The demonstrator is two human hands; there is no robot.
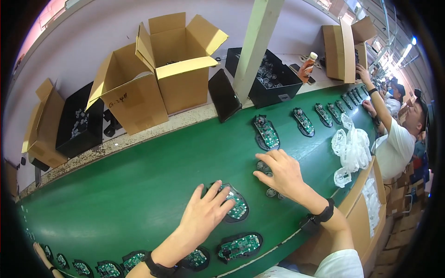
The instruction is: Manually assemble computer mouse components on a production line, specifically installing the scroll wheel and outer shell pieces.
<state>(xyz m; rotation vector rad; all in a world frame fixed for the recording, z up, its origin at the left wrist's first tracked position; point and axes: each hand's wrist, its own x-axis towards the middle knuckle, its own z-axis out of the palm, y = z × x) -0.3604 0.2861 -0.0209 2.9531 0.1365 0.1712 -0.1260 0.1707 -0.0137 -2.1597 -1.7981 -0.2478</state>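
My left hand (pixel 207 214) is spread out, its fingertips over a green circuit board in a black curved shell (pixel 239 207). The fingers hide the left part of that board. My right hand (pixel 283 175) is open, thumb and index finger apart, just above several small grey spoked wheels (pixel 271 192). One more round grey part (pixel 262 166) shows between that thumb and index finger; whether they touch it, I cannot tell. Close to my body lies another board in a black shell (pixel 241 246). Beyond my right hand sits a similar board and shell (pixel 267 132).
The green belt (pixel 139 185) carries rows of boards. White plastic frames (pixel 353 146) are piled at right, beside a carton (pixel 371 204). Cartons (pixel 183 85) and black bins (pixel 273 85) line the back ledge, with a bottle (pixel 307 68) and a post (pixel 256 41). A co-worker (pixel 398 134) reaches in.
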